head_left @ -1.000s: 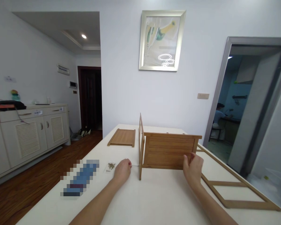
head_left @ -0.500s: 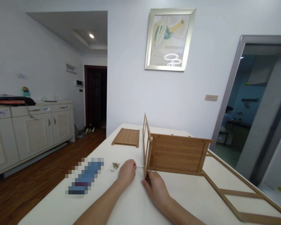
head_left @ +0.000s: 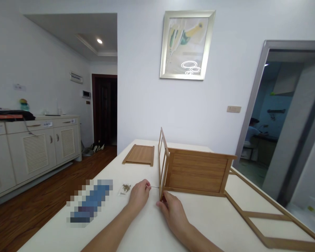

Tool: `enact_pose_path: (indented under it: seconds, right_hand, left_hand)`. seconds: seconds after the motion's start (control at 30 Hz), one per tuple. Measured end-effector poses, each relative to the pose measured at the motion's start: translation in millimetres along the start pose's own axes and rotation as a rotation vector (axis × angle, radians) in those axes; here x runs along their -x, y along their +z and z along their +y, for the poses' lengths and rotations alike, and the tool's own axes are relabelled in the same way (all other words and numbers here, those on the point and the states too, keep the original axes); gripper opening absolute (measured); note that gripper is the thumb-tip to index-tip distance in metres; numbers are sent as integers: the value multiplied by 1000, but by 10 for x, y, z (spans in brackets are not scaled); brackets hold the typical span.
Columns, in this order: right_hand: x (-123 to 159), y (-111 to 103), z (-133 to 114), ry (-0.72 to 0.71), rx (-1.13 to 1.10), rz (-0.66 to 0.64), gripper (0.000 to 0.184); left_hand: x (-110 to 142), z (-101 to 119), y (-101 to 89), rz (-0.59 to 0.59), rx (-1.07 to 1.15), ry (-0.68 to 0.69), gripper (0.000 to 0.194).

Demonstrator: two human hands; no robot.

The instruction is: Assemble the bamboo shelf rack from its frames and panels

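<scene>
Pinched in the fingers of my left hand (head_left: 138, 195) is a thin metal hex key (head_left: 154, 187). Its far end meets the lower part of an upright wooden side frame (head_left: 163, 164). My right hand (head_left: 176, 210) grips the near bottom corner of this frame, thumb on the left face and fingers on the other side, partly hidden. A wooden panel (head_left: 196, 172) stands on its edge to the right, up against the frame. Left of my left hand lie several small screws (head_left: 126, 188) on a clear plastic bag.
Another wooden panel (head_left: 140, 154) lies flat at the back left of the white table (head_left: 115, 224). A long wooden frame (head_left: 267, 216) lies along the right side. A blurred blue item (head_left: 92, 201) rests near the left edge. A person (head_left: 252, 131) sits beyond the doorway.
My left hand's fingers have turned slightly on the hex key. My right hand keeps its grip on the frame. The whole view has shifted a little.
</scene>
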State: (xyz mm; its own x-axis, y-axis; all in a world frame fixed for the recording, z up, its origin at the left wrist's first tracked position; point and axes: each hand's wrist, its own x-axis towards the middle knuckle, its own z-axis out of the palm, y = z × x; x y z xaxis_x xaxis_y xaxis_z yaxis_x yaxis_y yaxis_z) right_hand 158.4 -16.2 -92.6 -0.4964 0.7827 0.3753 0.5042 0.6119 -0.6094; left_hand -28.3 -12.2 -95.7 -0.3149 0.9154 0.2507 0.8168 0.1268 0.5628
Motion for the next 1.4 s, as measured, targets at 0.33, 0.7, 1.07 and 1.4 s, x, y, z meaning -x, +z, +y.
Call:
enact_pose_path:
  seconds: [0.33, 0.7, 1.07, 1.4]
  right_hand:
    - [0, 5, -8, -8, 40, -6, 6]
    - [-2, 9, -6, -4, 29, -3, 8]
    - [5, 0, 2, -6, 23, -1, 9]
    - [-3, -4, -18, 17, 22, -9, 10]
  left_hand:
    - [-52, -10, 21, 26, 171, -95, 17]
    - [-96, -45, 63, 52, 294, -124, 30]
    - [-43, -3, 48, 51, 245, -67, 11]
    - [-89, -130, 113, -51, 429, -54, 42]
